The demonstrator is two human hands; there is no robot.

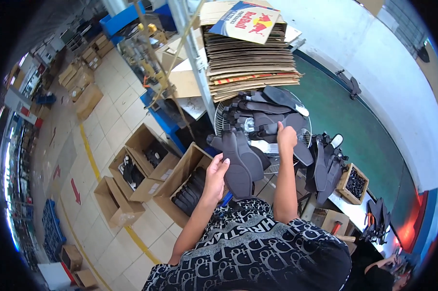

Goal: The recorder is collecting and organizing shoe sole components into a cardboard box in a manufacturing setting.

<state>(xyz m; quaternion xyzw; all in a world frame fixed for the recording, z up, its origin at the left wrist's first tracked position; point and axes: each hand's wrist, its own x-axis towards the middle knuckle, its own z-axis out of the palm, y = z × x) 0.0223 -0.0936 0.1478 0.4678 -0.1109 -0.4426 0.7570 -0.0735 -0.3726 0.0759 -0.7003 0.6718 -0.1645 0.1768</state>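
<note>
My left hand is closed round the edge of a dark grey, paddle-shaped plastic part, like a chair armrest, held upright near my chest. At least one similar part shows behind it. My right hand, thumb up, is closed at the end of another dark part over the pile; its fingertips are hidden. Similar dark parts lie heaped in a round wire basket in front of me. Among them are a clear plastic bag and a white paper piece.
Flattened cardboard is stacked behind the basket. Left stands an open carton of dark parts, with smaller cartons beyond. Right are more dark parts and a wooden box of small black pieces. Another person appears lower right.
</note>
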